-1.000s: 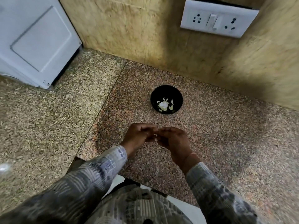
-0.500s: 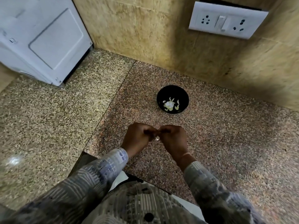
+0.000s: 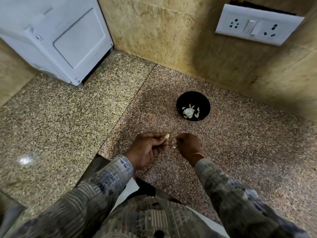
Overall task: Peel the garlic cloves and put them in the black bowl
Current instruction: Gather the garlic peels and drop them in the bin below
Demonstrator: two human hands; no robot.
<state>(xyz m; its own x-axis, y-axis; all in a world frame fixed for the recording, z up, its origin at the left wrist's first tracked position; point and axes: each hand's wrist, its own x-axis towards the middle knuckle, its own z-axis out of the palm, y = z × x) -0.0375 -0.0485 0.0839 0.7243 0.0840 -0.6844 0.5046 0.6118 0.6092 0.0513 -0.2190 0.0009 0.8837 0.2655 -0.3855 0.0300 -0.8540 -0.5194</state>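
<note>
Here the left hand (image 3: 147, 148) pinches a peeled garlic clove (image 3: 167, 135); the right hand (image 3: 187, 145) fingers grip loose skin (image 3: 174, 145). Next: carry clove forward, release over black bowl (image 3: 205, 100).

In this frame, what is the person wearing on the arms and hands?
Both arms are in long sleeves of a grey patterned fabric with stripes and darker blue-grey blotches, reaching the wrists. The left hand is bare, with no glove and no ring that I can see. The right hand is also bare; a thin light band circles its wrist.
</note>
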